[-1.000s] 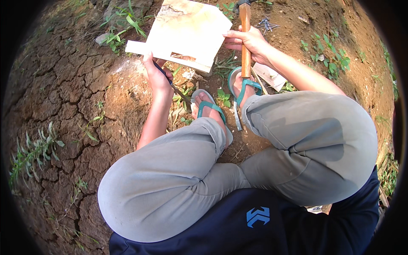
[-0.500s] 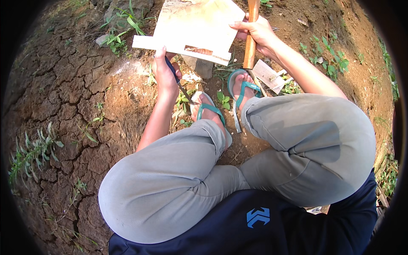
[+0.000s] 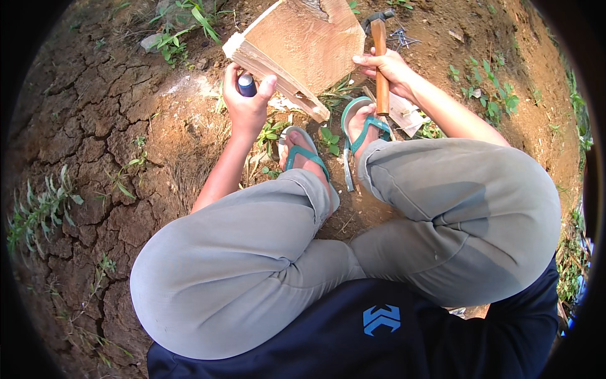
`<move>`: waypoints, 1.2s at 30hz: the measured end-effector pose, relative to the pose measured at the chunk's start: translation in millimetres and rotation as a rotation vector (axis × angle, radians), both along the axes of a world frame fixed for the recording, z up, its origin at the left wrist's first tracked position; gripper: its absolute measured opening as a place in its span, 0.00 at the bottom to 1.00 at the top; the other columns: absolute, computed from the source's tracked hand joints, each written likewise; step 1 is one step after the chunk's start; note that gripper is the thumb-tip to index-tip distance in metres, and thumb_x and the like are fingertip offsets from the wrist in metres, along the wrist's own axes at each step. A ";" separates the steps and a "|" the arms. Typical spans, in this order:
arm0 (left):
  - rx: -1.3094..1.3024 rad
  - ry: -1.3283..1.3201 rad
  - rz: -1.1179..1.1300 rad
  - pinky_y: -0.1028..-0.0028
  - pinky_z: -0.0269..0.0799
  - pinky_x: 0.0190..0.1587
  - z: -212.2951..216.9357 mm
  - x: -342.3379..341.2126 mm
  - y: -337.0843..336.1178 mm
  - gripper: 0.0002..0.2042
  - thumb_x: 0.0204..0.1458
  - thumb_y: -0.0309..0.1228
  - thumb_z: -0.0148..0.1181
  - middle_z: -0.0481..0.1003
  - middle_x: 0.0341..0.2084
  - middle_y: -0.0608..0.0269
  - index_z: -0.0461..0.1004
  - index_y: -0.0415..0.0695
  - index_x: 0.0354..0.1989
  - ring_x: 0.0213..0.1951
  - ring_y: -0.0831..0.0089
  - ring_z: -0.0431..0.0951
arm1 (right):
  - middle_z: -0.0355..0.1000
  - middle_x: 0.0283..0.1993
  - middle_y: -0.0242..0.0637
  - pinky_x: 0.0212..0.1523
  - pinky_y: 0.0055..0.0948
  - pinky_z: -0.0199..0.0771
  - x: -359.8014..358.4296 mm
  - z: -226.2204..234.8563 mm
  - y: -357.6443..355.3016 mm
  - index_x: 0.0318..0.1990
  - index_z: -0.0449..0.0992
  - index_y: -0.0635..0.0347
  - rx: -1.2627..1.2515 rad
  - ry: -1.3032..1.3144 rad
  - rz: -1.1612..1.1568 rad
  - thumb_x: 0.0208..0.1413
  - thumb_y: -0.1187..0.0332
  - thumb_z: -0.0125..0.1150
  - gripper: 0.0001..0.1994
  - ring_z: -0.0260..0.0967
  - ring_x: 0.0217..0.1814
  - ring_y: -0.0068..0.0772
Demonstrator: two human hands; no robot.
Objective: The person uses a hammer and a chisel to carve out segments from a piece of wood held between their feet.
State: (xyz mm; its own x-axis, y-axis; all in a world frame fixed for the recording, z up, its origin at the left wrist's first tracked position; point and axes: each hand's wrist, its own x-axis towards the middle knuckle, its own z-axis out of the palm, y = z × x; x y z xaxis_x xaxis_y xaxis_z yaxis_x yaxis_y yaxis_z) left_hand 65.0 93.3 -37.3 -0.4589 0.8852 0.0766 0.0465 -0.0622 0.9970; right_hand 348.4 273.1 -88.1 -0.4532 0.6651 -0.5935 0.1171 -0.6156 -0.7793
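Observation:
My left hand [image 3: 247, 107] is closed around a chisel [image 3: 247, 86] whose dark blue handle shows its metal-capped butt; the blade is hidden. The same hand's fingers support the near left edge of a pale wooden board [image 3: 309, 47], which is tilted so its thick, roughly cut edge shows. At the board's right side, my right hand [image 3: 392, 71] grips a hammer [image 3: 381, 76] with a wooden handle pointing toward me and a dark head at the far end. That hand's thumb and fingers also touch the board's right edge.
Several nails [image 3: 402, 40] lie on the soil beyond my right hand. A wood offcut [image 3: 405, 114] rests beside my right sandal [image 3: 367, 129]. My left sandal [image 3: 305, 158] stands below the board. Cracked dry earth [image 3: 107, 126] and small weeds [image 3: 483, 85] surround me.
The board has tipped and turned, so its thick edge now shows. My left hand has rotated, bringing the chisel's butt into view. The hammer has moved slightly toward me, exposing its head.

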 end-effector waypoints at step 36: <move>-0.147 0.240 -0.408 0.64 0.70 0.64 12.9 -34.5 20.1 0.48 0.36 0.40 0.81 0.77 0.57 0.49 0.62 0.43 0.68 0.59 0.64 0.77 | 0.72 0.44 0.34 0.57 0.31 0.85 15.1 25.4 8.1 0.42 0.66 0.58 0.299 -0.090 0.001 0.57 0.71 0.73 0.17 0.78 0.48 0.29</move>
